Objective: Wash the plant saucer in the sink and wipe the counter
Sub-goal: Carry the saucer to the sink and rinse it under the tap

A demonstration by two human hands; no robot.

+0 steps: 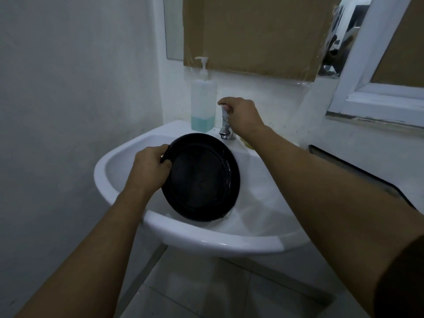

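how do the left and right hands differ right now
The left hand grips the rim of the round black plastic saucer; the right hand pinches the handle of the chrome tap. The left hand sits low over the white ceramic sink; the right hand is higher, at its back edge. Both are curled round something.

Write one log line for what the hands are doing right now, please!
left hand: grips black saucer rim, tilted in sink | right hand: grips tap handle | soap bottle: beside tap
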